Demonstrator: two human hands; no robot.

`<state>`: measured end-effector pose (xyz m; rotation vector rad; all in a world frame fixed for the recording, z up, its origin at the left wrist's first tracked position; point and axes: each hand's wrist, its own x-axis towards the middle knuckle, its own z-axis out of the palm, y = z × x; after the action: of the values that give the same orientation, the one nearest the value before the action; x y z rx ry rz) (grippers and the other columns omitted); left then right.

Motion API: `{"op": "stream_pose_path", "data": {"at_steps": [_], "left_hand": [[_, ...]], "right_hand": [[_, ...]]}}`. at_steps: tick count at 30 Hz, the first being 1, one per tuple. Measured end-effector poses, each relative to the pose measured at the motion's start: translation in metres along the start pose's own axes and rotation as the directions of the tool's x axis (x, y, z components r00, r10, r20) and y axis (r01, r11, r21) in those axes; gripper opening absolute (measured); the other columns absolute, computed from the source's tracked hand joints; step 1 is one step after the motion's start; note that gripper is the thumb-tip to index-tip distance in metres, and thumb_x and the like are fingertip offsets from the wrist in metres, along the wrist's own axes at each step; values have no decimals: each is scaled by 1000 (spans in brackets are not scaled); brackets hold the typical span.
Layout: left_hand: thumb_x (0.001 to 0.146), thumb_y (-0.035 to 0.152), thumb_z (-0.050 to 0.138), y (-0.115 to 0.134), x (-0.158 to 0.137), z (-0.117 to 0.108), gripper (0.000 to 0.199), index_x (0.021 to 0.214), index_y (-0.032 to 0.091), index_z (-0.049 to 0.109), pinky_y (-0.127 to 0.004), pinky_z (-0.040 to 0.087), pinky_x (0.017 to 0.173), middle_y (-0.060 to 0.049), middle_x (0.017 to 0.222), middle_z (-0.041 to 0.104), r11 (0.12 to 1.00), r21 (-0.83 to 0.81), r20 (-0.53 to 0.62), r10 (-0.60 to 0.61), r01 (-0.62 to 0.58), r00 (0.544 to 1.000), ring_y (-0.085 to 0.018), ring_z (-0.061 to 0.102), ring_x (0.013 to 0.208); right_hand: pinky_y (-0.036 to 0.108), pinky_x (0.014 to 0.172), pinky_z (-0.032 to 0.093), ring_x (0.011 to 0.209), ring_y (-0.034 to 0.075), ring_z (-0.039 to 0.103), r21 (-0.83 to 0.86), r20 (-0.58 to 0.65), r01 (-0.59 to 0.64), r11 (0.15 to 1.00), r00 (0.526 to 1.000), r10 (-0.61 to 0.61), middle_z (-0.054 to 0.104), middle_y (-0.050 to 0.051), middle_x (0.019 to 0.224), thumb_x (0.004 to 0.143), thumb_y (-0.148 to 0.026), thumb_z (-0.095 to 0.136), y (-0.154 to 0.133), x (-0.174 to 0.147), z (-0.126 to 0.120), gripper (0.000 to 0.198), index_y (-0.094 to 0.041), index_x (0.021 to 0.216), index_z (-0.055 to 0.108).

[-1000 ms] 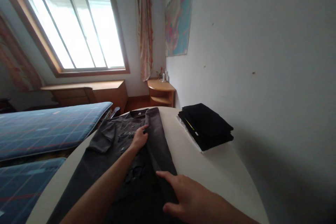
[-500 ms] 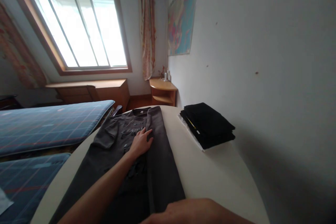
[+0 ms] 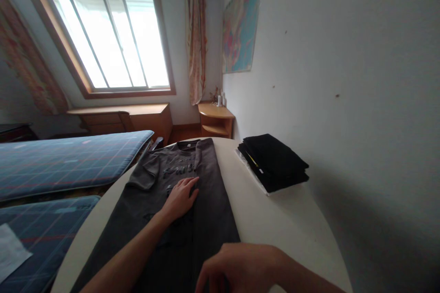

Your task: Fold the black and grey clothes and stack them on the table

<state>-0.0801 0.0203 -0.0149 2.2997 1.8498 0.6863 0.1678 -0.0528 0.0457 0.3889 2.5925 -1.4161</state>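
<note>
A dark grey T-shirt [image 3: 213, 201] with black lettering on its chest lies spread on the round white table [image 3: 275, 233]. Its right side is folded inward in a long strip, while the left sleeve shows at the left. My left hand [image 3: 180, 197] rests flat on the shirt's middle, fingers stretched out, beside the folded edge. Over the near end of the shirt is my right hand [image 3: 240, 268], its fingers bent downward and somewhat apart, nothing visibly gripped. Its fingertips are partly cut off by the bottom of the view.
A stack of folded black clothes [image 3: 275, 160] sits on white plastic at the table's right, near the wall [image 3: 343, 146]. Left of the table are blue plaid mattresses [image 3: 68, 160], one bearing a white sheet [image 3: 12, 252]. A desk [image 3: 147, 119] and corner shelf [image 3: 216, 112] stand beyond.
My left hand has slid down the shirt toward me, uncovering more chest lettering. My right hand has come further into view at the near end. The view has shifted slightly.
</note>
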Motion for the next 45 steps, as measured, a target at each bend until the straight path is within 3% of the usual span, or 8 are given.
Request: {"op": "stream_pose_path", "data": {"at_steps": [5, 10, 17, 21, 26, 34, 39, 45], "left_hand": [[92, 31, 56, 18, -32, -4, 43, 134, 25, 60, -41, 44, 108, -8, 129, 63, 997, -68, -2, 44, -44, 999, -26, 56, 121], [97, 32, 48, 19, -48, 6, 40, 134, 26, 62, -45, 36, 117, -9, 146, 52, 1000, 4, -30, 27, -27, 999, -27, 47, 136], [99, 34, 46, 20, -51, 10, 45, 142, 26, 55, -50, 32, 120, -8, 158, 39, 995, 91, -9, 35, -34, 999, -28, 37, 144], [96, 28, 50, 30, -55, -2, 39, 132, 26, 63, -50, 34, 118, -7, 155, 44, 989, 29, 5, 144, -144, 990, -29, 39, 142], [92, 24, 57, 67, -65, -26, 41, 132, 29, 60, -44, 40, 114, -4, 141, 58, 842, -128, 195, 539, -524, 819, -24, 50, 131], [104, 30, 43, 113, -62, -18, 35, 139, 32, 48, -29, 48, 78, 0, 139, 59, 586, 68, 289, 763, -807, 579, -16, 59, 108], [103, 27, 49, 120, -55, -3, 12, 101, 23, 61, -30, 38, 57, 0, 94, 64, 522, 142, 243, 805, -841, 541, -14, 58, 80], [100, 28, 56, 119, -55, 6, 15, 88, 20, 57, -29, 41, 57, 0, 91, 60, 494, 117, 176, 844, -862, 507, -13, 56, 77]], "right_hand": [[27, 82, 48, 87, 17, 64, -204, -499, -166, 965, 866, 44, 70, 3, 96, 77, -30, 76, 13, -11, -10, 29, -23, 105, 74], [40, 105, 37, 106, 22, 58, -331, -470, -98, 939, 879, -74, 66, 3, 112, 69, -41, 85, 33, -9, -5, 36, -30, 102, 77], [32, 102, 40, 107, 20, 59, -320, -434, 26, 947, 884, -171, 68, 2, 110, 74, -45, 81, 31, -6, -2, 29, -27, 96, 77], [33, 91, 44, 96, 20, 61, -282, -673, -230, 931, 739, -21, 70, 4, 97, 87, -28, 67, 33, -5, -8, 12, -23, 95, 74], [33, 94, 44, 103, 21, 62, -154, -853, -421, 894, 513, 95, 71, 7, 105, 92, -21, 56, 59, -4, -26, 20, -20, 105, 72], [24, 91, 46, 107, 20, 67, 14, -845, -583, 812, 427, 321, 73, 10, 117, 96, -28, 51, 104, 22, -99, 32, -14, 117, 72], [28, 83, 47, 103, 25, 70, 75, -836, -669, 739, 362, 412, 76, 11, 107, 97, -38, 49, 121, 55, -150, 35, -18, 101, 78], [33, 85, 48, 108, 27, 68, 128, -827, -727, 674, 298, 478, 75, 10, 112, 95, -52, 50, 133, 90, -181, 40, -23, 104, 77]]}}
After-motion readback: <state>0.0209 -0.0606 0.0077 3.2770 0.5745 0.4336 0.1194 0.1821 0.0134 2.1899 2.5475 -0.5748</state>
